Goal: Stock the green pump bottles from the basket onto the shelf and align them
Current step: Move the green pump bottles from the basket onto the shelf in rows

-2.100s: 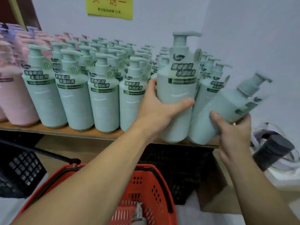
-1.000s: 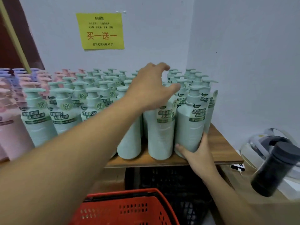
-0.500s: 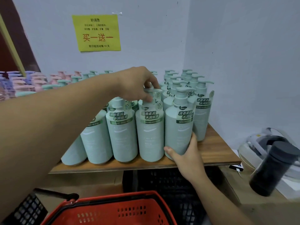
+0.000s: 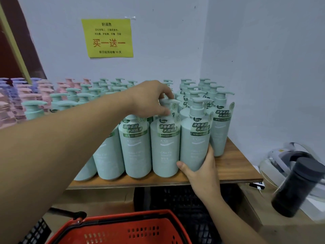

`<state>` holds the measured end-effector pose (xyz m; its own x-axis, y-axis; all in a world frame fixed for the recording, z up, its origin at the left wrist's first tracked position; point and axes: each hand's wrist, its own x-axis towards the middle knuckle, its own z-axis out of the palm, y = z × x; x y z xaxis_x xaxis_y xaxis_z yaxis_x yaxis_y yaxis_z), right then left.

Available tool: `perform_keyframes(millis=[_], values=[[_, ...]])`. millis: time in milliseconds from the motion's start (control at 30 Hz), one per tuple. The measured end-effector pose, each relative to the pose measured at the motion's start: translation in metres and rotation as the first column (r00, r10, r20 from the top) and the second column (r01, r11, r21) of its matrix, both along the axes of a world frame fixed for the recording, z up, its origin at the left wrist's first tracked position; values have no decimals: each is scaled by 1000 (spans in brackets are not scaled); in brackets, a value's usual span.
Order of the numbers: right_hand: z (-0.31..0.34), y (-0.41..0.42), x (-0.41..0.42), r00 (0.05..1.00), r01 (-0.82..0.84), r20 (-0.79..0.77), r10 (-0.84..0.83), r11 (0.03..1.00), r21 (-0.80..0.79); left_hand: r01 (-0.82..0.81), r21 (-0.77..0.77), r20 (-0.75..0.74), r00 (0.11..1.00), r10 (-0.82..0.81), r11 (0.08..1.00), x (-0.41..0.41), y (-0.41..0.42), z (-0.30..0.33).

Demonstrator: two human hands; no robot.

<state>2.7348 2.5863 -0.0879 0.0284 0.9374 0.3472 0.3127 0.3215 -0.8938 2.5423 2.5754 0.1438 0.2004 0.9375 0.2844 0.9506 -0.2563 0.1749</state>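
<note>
The left hand (image 4: 151,101) is reaching over the front row and pinching the pump head of a pale green plastic pump bottle (image 4: 165,147), thumb and fingers curled round the nozzle. The right hand (image 4: 202,166) is cupping the base of the neighbouring green bottle (image 4: 194,138) at the row's right end, thumb in front and fingers wrapped round its far side. Both bottles are standing upright on the brown wooden shelf (image 4: 235,166), touching each other near its front edge.

To align well, the left hand should probably be twisting the pump gently so the nozzle points the same way as the others, rather than pulling, since a tall bottle held by its top tips easily. The right hand should be sliding its bottle along the board, keeping the base flat and the label facing forward, until the front row is running flush.

The red plastic shopping basket (image 4: 123,228) is waiting below the shelf; what it holds is out of view.
</note>
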Motion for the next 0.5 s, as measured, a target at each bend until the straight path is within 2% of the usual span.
perform_keyframes(millis=[267,367,433,500], values=[[4,3,12,995,-94,32,95,994,-50,9,-7,58,998,-9,1000,-11,1,-10],[22,2,23,985,-171,-30,169,982,-82,21,-5,45,999,-21,1000,-12,2,-11],[56,-1,37,992,-37,-121,32,999,-40,21,-13,59,998,-20,1000,-13,5,-10],[107,-5,51,988,100,-131,-80,982,157,13,-26,116,993,-10,1000,-13,7,-8]])
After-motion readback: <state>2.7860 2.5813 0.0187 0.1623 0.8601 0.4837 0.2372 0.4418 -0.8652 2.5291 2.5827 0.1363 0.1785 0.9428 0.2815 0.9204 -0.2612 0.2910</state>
